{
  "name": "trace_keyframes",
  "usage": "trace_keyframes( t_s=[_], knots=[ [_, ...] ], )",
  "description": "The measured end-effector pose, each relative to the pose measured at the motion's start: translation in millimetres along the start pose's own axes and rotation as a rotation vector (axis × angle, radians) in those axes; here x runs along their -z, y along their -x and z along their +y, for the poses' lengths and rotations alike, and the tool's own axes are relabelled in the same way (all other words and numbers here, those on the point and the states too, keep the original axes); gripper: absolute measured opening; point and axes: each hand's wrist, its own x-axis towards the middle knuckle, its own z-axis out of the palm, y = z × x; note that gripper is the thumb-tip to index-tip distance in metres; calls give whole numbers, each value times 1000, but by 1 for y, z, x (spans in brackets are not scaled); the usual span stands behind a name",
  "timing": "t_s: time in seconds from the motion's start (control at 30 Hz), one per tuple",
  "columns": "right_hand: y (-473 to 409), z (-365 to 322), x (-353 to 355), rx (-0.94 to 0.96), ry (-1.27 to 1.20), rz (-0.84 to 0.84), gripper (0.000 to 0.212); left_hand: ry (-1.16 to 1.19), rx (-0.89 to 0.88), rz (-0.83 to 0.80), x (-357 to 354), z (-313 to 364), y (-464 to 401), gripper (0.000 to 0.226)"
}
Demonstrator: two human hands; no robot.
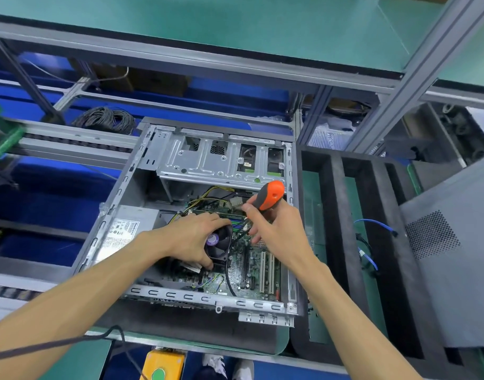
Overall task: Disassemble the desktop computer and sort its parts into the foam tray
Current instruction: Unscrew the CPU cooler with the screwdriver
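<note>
An open desktop computer case [142, 171] lies on its side on the bench. Inside are a green motherboard [251, 270], a silver power supply [128, 226] at the left and a black CPU cooler fan [221, 242]. My left hand [194, 239] grips the fan, fingers curled over its top edge and thumb at its near side. My right hand [273, 231] holds an orange and grey screwdriver [268, 196] upright just right of the fan; its tip is hidden. The black foam tray [336, 215] stands right of the case, with a blue cable [372, 223] in one slot.
A grey side panel [454, 256] leans over the tray's right part. A coil of black cable [106, 120] lies behind the case by a conveyor rail. A green shelf [208, 23] hangs overhead. A yellow box [164, 363] and a dark cord are at the front edge.
</note>
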Motion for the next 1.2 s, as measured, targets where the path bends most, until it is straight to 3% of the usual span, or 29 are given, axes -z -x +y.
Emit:
trace_keyframes(
  t_s=[0.2,0.33,0.43,0.5,0.6,0.7,0.87,0.97,1.1,1.2],
  knots=[
    [-2,-3,-1,0,17,-79,13,0,4,-13,1,1,1,116],
    [-14,-15,-1,3,86,-223,15,82,12,-126,25,18,7,107],
    [-25,-23,0,6,97,-339,7,300,-78,119,77,35,20,66],
    [-28,-26,2,2,88,-390,2,384,-157,320,118,48,33,61],
    [-29,-28,3,0,50,-435,9,200,-358,329,157,70,42,54],
    [-29,-28,3,31,43,-462,5,-77,-389,230,166,76,34,33],
    [-27,-23,0,97,114,-362,14,-122,-413,267,169,75,24,21],
    [-21,-27,-2,177,154,-199,31,-237,-326,330,166,78,20,16],
    [-16,-27,-11,223,172,-155,30,-399,-201,329,153,87,23,24],
    [-14,-24,-8,196,101,-188,25,-157,-231,308,158,78,35,15]
  ],
)
